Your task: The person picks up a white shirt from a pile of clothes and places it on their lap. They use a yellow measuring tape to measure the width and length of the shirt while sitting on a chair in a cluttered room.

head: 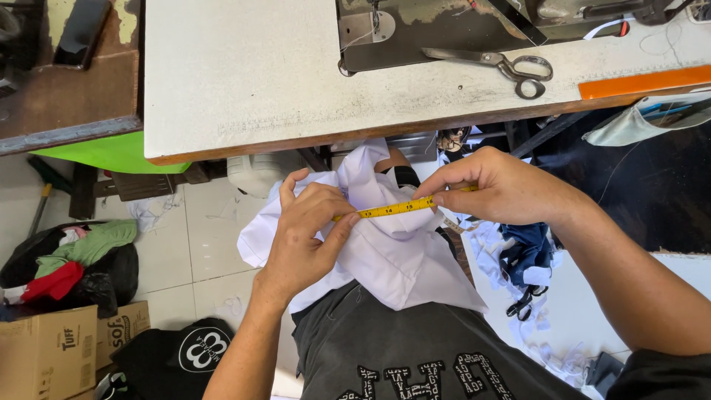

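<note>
A piece of white cloth point(404, 255) lies bunched on my lap, below the table edge. Across it runs a yellow measuring tape point(392, 210), pulled straight between my hands. My left hand point(307, 237) pinches the tape's left end against the cloth with thumb and fingers. At the tape's right end my right hand point(500, 185) grips it between thumb and forefinger. The rest of the tape hangs down behind my right hand.
A white worktable point(244, 74) with a sewing machine base point(444, 30), grey scissors point(507, 67) and an orange ruler point(644, 81) stands ahead. Cardboard boxes point(48, 352), bags of clothes point(74, 259) and cloth scraps point(533, 281) lie on the tiled floor.
</note>
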